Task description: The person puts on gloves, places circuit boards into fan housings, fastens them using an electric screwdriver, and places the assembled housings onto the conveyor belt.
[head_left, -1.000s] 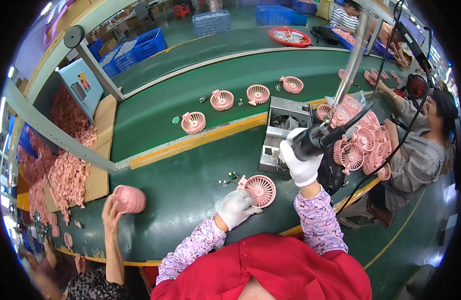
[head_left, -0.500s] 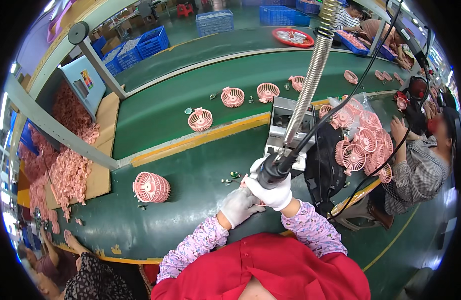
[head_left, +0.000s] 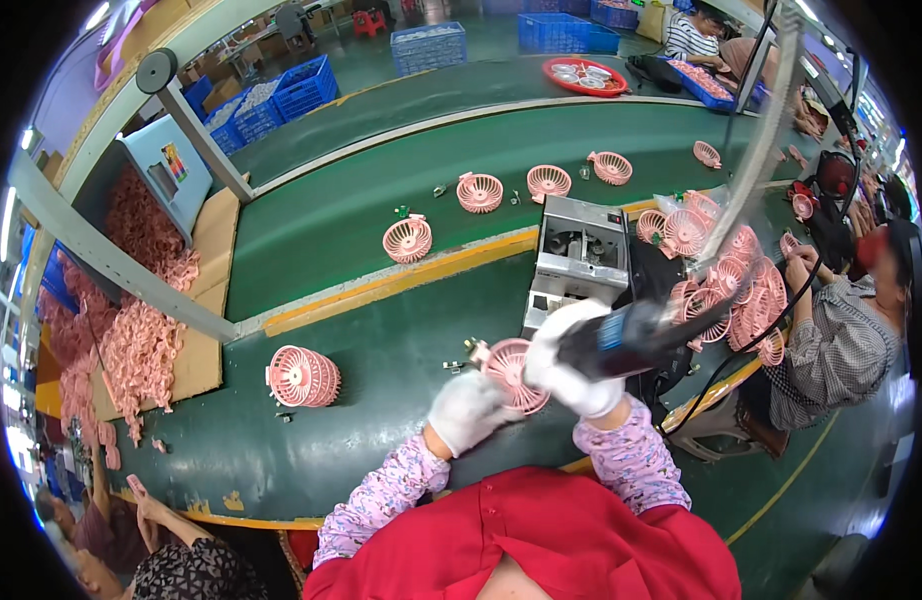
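Observation:
My left hand, in a white glove, has its fingers closed on the near left edge of a pink round fan guard with slatted ribs. A small green circuit board shows at the guard's upper left edge. My right hand, also gloved, is wrapped round a black electric screwdriver, tilted to the right and smeared by motion. Its tip cannot be made out. Small loose parts lie left of the guard. Farther left a stack of pink fan guards lies on the green bench.
Beyond the bench a green conveyor carries spaced guards and boards. A metal machine stands ahead of my right hand, beside a heap of guards. Pink parts spill from a bin at left. A blurred coiled spring and cable hang at right; co-workers sit on both sides.
My right hand has swung the screwdriver from upright over the guard to a tilt toward the right, uncovering the guard. Guards on the conveyor have shifted right.

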### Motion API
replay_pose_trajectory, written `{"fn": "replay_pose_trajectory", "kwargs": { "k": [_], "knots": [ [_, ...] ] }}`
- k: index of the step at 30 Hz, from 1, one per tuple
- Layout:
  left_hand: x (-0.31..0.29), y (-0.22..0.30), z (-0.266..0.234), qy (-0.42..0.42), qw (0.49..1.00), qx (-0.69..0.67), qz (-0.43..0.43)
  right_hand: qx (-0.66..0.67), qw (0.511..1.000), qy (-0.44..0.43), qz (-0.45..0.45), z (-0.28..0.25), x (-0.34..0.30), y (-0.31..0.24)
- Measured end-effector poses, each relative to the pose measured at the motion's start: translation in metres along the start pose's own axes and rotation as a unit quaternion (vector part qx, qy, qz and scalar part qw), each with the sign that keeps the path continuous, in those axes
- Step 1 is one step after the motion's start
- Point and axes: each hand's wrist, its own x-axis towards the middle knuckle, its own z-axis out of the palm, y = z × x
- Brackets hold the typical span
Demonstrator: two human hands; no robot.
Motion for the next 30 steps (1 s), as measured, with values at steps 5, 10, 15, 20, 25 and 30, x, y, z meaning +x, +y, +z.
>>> {"fn": "replay_pose_trajectory", "kwargs": {
  "k": [5, 10, 15, 20, 25, 30],
  "knots": [
    [0.024, -0.010, -0.043, 0.210, 0.945, 0.186, -0.170, -0.255, 0.947, 0.124, -0.150, -0.032, 0.032, -0.010],
    [0.005, -0.001, -0.019, -0.058, 0.994, 0.052, -0.075, -0.271, 0.943, 0.161, -0.104, -0.048, 0.027, 0.011],
    [-0.011, 0.006, 0.015, -0.172, 0.977, 0.097, -0.082, -0.201, 0.971, 0.124, -0.032, -0.017, 0.018, 0.011],
    [-0.008, 0.001, 0.014, -0.163, 0.980, 0.096, -0.065, -0.186, 0.977, 0.105, 0.013, -0.019, 0.009, 0.032],
    [0.007, 0.013, 0.011, -0.008, 0.986, 0.118, -0.120, -0.127, 0.983, 0.122, 0.054, -0.017, 0.007, 0.037],
    [0.023, 0.011, 0.024, -0.034, 0.970, 0.161, -0.180, -0.208, 0.970, 0.129, -0.007, -0.021, 0.003, 0.044]
  ]
}}
